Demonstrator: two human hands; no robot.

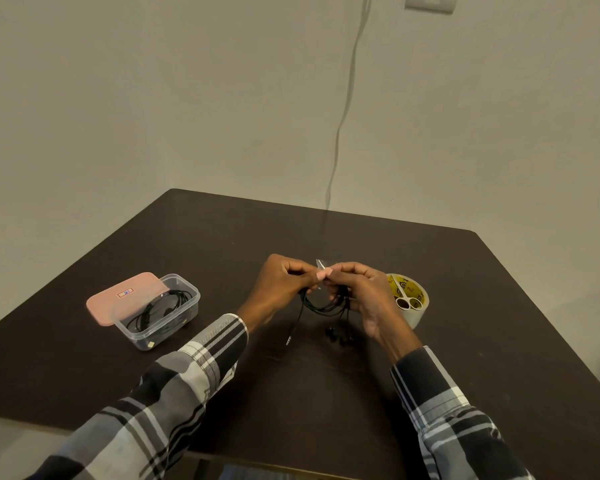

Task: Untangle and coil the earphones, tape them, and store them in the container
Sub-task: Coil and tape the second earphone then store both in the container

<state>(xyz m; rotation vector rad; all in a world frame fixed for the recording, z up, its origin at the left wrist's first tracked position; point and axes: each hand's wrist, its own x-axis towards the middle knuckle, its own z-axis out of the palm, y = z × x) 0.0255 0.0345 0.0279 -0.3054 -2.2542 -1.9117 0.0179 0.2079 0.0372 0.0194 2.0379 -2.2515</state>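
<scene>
Above the middle of the dark table (326, 393), my left hand (279, 289) and my right hand (361, 292) meet fingertip to fingertip. Between them hangs a coiled black earphone cable (321, 308); its plug and earbuds (338, 336) dangle down to the tabletop. A small clear piece of tape (320, 264) sticks up between my thumbs at the top of the coil. To the left stands a clear plastic container (160, 315) with another black earphone coil inside. Its pink lid (125, 297) rests askew over the left half.
A roll of clear tape (409, 301) with yellow print inside stands just right of my right hand, with small scissors resting on top. A thin cable (343, 116) hangs down the wall behind the table. The table's front edge lies close to my body.
</scene>
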